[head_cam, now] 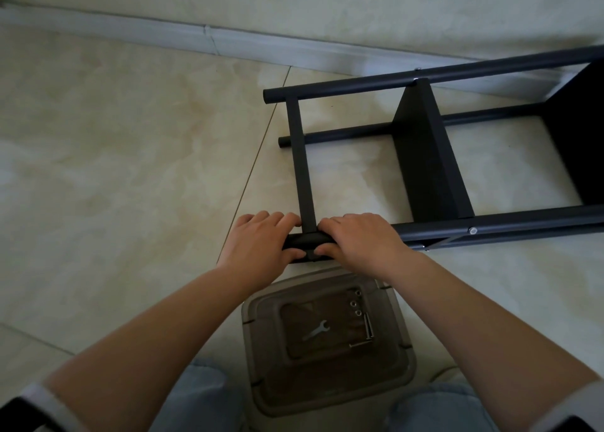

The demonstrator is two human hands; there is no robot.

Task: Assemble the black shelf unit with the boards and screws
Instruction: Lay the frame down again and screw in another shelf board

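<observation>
While I'm watching through the head cam, the black shelf unit (434,157) is lying on its side on the pale tiled floor (114,157), stretching off to the right edge of the view. Both hands are on the near tube (302,240) at its left end, right where the crossbar (302,166) meets it. Left hand (258,248) is wrapped around the tube end, fingers over the top and thumb underneath. Right hand (359,240) grips the same tube just on the other side of the crossbar joint, fingers curled over it too. The two hands are nearly touching, with only the crossbar between them.

One black board (428,160) is already standing between the tubes further right, with a silver screw (472,231) showing on the near tube beside it. A second dark board (578,137) sits at the right edge.

Down between my knees there's a translucent plastic bin (327,340). Inside it I can make out a small wrench (316,329), a few nuts (354,303) and some long screws (367,328) along the right side. Baseboard (130,32) runs along the wall up top.
</observation>
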